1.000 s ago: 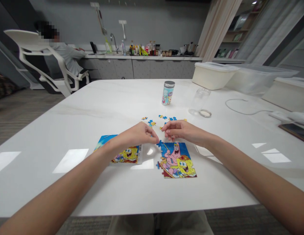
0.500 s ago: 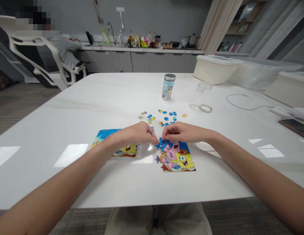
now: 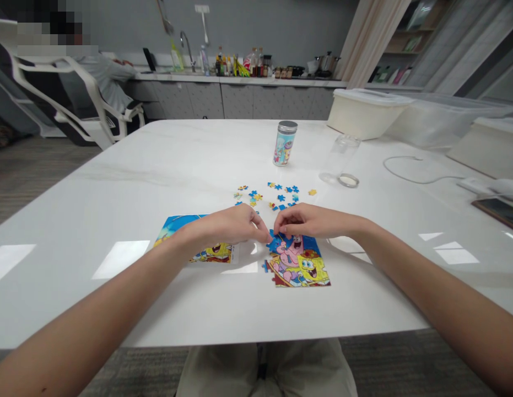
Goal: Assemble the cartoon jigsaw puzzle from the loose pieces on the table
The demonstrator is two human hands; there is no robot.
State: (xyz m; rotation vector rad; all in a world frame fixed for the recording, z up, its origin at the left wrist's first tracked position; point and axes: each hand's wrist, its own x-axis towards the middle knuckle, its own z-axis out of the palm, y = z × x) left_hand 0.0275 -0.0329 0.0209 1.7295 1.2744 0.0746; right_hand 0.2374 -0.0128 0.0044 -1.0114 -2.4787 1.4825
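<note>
While the left hand (image 3: 242, 223) is pinching a blue piece (image 3: 275, 243) at the puzzle's (image 3: 300, 262) upper-left corner, the right hand (image 3: 302, 219) is now joining in.
Hovering clear a second ago, it is now curling over the puzzle's top edge; whether it's gripping, can't tell. Puzzle is lying toward the table's (image 3: 198, 309) near edge, loose pieces (image 3: 281, 197) sitting beyond; blue piece is probably being seated.

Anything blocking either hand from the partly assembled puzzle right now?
Nothing visible does. The left hand has its fingertips at the far-left corner of the puzzle, and the right hand has its own at the far edge. The loose pieces lie beyond the hands; the printed picture lies to the puzzle's left.
</note>
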